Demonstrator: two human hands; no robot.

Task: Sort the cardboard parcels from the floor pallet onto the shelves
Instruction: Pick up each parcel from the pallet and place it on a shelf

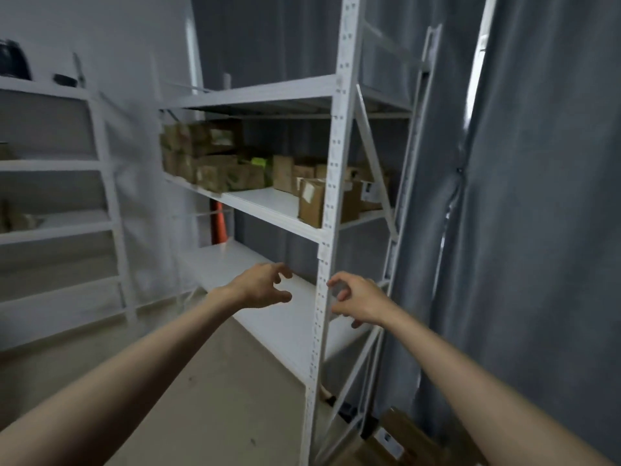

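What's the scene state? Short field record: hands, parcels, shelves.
left hand: empty, fingers loosely spread, in front of lower shelf
right hand: empty, fingers loosely curled, beside the rack post
parcels: brown boxes on middle shelf, stacked two high at its left end
top shelf: nothing visible on it
floor: one box at lower right

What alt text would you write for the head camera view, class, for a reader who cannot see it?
Two bare hands, left hand and right hand, reach empty toward a white metal shelf rack. Cardboard parcels sit on its middle shelf, the shelf below is bare, and a grey curtain hangs to the right.
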